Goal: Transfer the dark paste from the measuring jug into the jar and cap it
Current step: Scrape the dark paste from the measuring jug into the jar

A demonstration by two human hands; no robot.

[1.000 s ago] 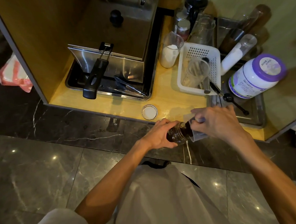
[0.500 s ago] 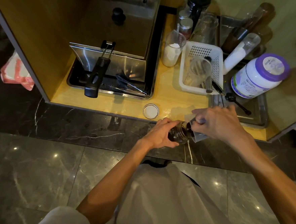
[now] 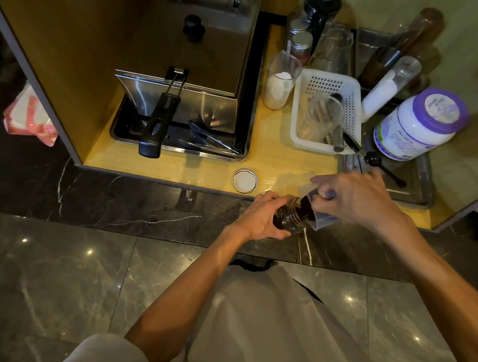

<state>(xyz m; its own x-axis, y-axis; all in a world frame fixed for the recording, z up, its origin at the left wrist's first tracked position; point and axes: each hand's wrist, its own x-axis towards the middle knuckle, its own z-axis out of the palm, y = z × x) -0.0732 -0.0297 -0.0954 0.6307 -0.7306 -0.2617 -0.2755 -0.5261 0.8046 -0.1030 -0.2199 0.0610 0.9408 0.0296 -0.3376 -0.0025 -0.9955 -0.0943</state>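
Gripping the jar (image 3: 287, 217), your left hand (image 3: 258, 217) tilts it against the jug (image 3: 317, 206) clasped in your right hand (image 3: 355, 198); the lid (image 3: 244, 180) lies near, beside basket (image 3: 326, 109) and tray (image 3: 414, 197).

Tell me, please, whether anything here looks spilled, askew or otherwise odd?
No spill shows. The oddest thing is that the pour happens off the counter: the left hand holds the jar tilted over the floor while the right hand tips the measuring jug into it. The lid lies upturned near the counter edge.
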